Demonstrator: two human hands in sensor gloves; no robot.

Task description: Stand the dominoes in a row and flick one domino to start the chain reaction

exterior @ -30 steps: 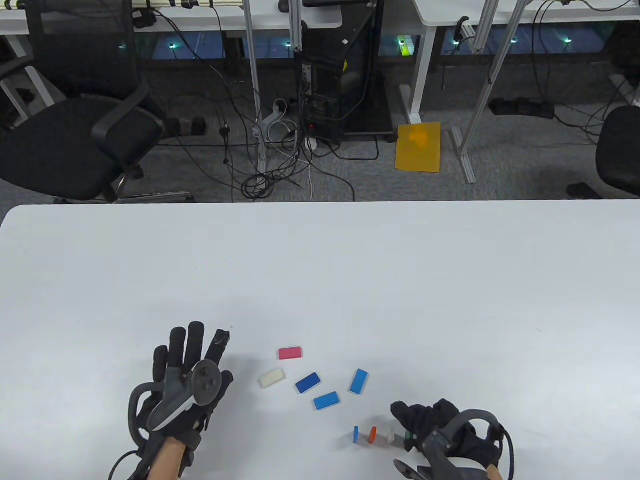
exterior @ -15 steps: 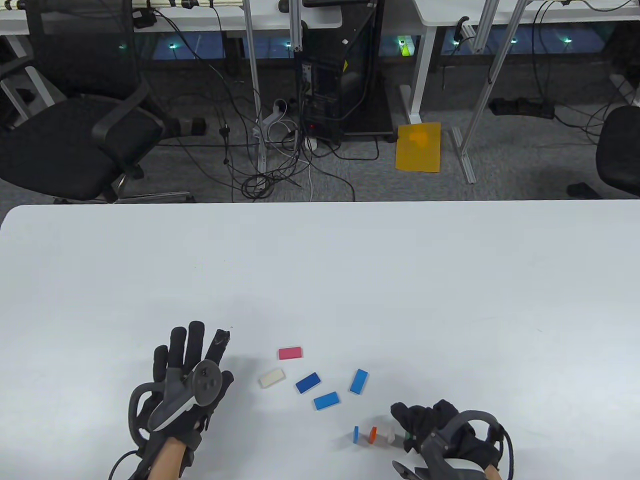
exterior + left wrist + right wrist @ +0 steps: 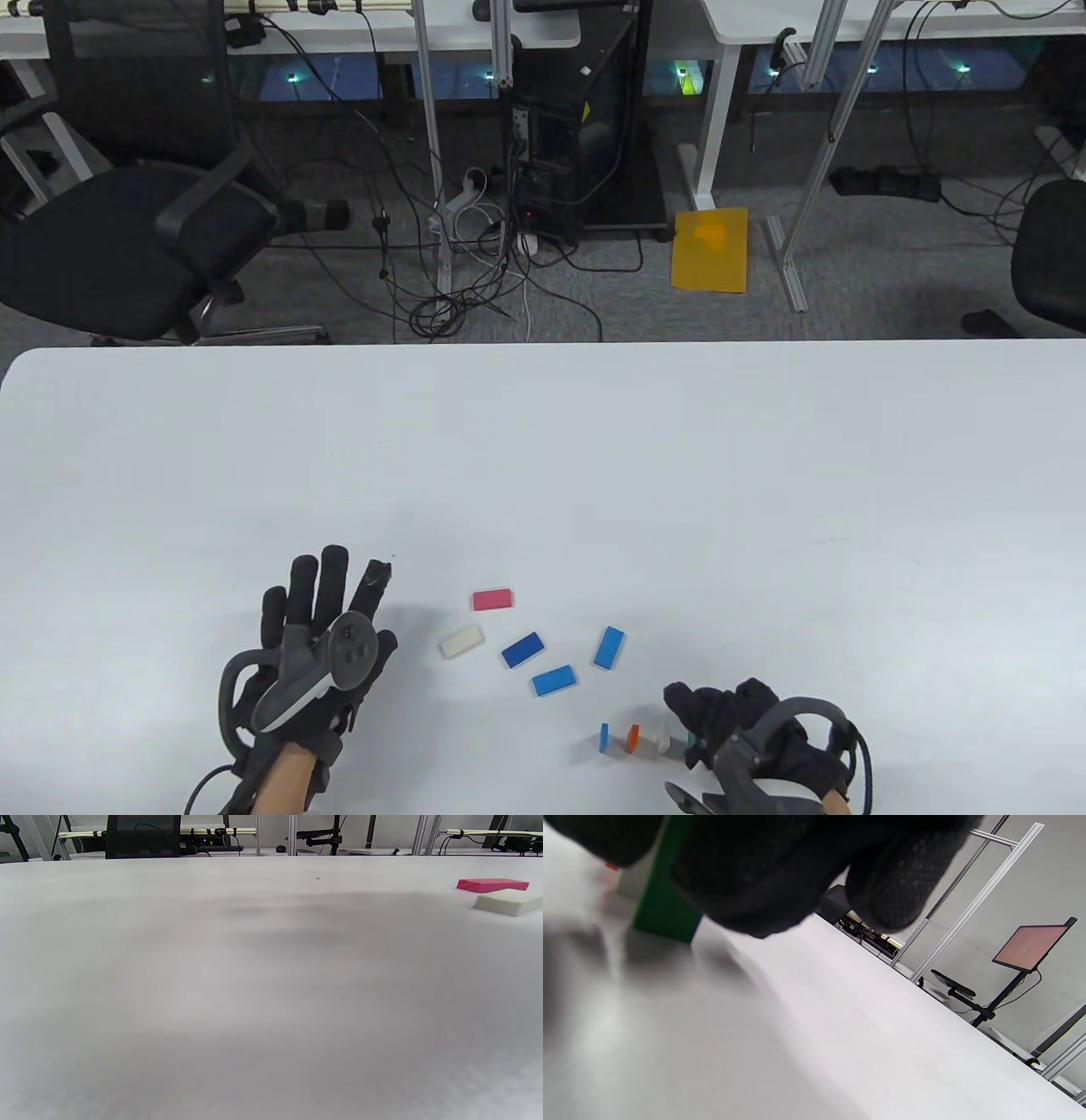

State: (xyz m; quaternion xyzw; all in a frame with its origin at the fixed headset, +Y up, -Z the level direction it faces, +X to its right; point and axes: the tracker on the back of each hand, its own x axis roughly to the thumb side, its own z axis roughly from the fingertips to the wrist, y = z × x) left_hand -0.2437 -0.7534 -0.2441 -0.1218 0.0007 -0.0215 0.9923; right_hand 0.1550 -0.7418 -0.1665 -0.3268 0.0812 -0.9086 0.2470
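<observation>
Three dominoes stand in a short row near the table's front edge: blue (image 3: 604, 738), orange (image 3: 632, 737) and white (image 3: 663, 742). My right hand (image 3: 708, 722) pinches a green domino (image 3: 695, 744) upright at the row's right end; in the right wrist view the green domino (image 3: 666, 895) stands on the table under my curled fingers (image 3: 763, 870). Lying flat are a pink domino (image 3: 493, 600), a cream one (image 3: 461, 642) and three blue ones (image 3: 522, 650) (image 3: 553, 681) (image 3: 609, 647). My left hand (image 3: 327, 594) lies flat on the table, fingers straight, left of them.
The white table (image 3: 543, 475) stretches far back and to both sides. Beyond its far edge are an office chair (image 3: 127, 238), floor cables and a computer tower (image 3: 577, 136). The left wrist view shows the pink domino (image 3: 492, 885) and the cream one (image 3: 509, 902) at its right edge.
</observation>
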